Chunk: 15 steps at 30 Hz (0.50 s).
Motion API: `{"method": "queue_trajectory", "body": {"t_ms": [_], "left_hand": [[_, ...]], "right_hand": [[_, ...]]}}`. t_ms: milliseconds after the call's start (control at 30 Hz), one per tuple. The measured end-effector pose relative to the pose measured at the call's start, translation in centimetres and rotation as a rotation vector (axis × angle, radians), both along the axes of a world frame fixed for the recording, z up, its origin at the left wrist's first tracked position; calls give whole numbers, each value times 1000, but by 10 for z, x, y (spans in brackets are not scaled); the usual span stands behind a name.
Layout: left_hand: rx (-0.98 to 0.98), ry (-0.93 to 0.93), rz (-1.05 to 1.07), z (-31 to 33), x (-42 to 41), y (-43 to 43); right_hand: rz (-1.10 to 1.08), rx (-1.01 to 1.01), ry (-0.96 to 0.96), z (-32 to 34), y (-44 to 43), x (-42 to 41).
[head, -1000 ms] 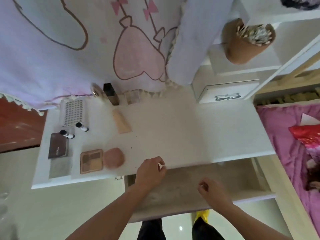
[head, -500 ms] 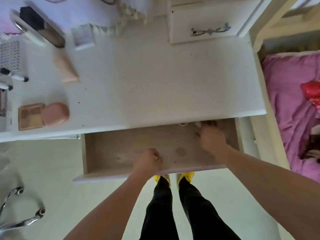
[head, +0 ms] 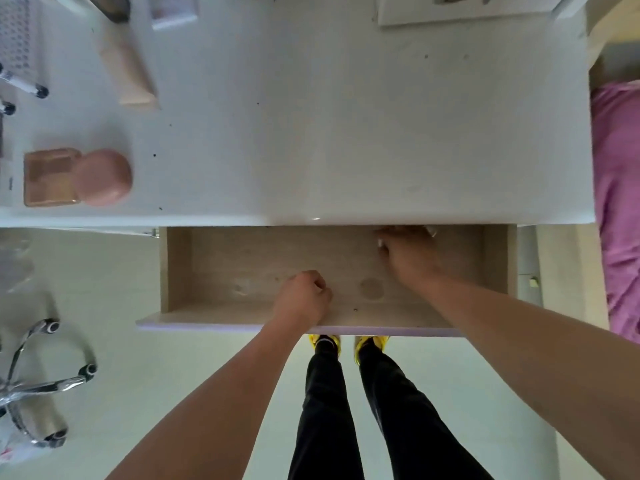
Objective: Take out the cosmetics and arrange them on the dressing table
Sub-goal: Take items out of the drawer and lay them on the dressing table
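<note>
Beneath the dressing table's (head: 346, 133) front edge, a wooden drawer (head: 242, 265) is seen pulled open. The left hand (head: 301, 299) is held just inside its front panel, fingers clenched, with nothing seen in them. The right hand (head: 407, 252) is reached to the drawer's back right; its fingers are hidden under the tabletop, so its grip cannot be told. Cosmetics are laid on the table's left: a pink compact (head: 102, 176) touching a palette (head: 48, 178), and a beige tube (head: 128, 71) farther back. Lettering is too blurred to be read.

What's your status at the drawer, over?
Left hand fisted at drawer front. Right hand deep in drawer, grasp hidden under tabletop. Cosmetics lie tabletop left.
</note>
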<state>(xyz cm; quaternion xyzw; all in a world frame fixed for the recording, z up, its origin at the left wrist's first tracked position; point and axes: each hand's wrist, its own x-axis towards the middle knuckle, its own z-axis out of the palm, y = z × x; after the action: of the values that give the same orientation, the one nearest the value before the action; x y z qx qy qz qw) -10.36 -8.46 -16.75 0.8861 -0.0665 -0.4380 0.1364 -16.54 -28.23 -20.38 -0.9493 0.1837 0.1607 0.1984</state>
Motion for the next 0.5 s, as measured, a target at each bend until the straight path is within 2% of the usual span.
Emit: {"method": "queue_trajectory", "body": {"t_ms": [133,267,433,500], "left_hand": [[3,-7,-57,0,1,-9],[-13,-64,-152,-1,1,-30],[-126,-343,-435,-21,1,-72],[-195,-451,-565,-27,3,-90]], "right_hand": [[100,31,50,4,-11,-37],[22,11,-84,10,-32,-45],[-53,-96,214,7,-65,-30],[-65,-81,188,7,-65,-35]]}}
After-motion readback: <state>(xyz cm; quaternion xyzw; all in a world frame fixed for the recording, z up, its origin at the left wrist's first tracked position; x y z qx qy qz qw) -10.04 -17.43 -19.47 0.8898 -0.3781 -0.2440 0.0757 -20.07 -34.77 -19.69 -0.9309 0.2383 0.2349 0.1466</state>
